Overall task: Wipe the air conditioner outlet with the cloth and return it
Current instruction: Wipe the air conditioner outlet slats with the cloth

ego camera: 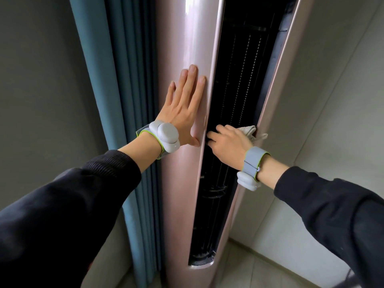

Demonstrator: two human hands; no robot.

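Note:
A tall pink floor-standing air conditioner (pixel 185 38) fills the middle of the view. Its long dark outlet slot (pixel 239 69) runs from top to bottom and stands uncovered. My left hand (pixel 185 107) lies flat with straight fingers on the pink front panel, just left of the slot. My right hand (pixel 228 142) reaches into the slot at mid height and grips a white cloth (pixel 252 132), which bunches against the slot's right edge. My fingertips curl into the dark opening and are partly hidden.
A blue curtain (pixel 116 100) hangs in folds directly left of the unit. A grey wall (pixel 41 80) lies further left, and a pale wall (pixel 332 90) stands right. Light floor tiles (pixel 249 271) show at the bottom.

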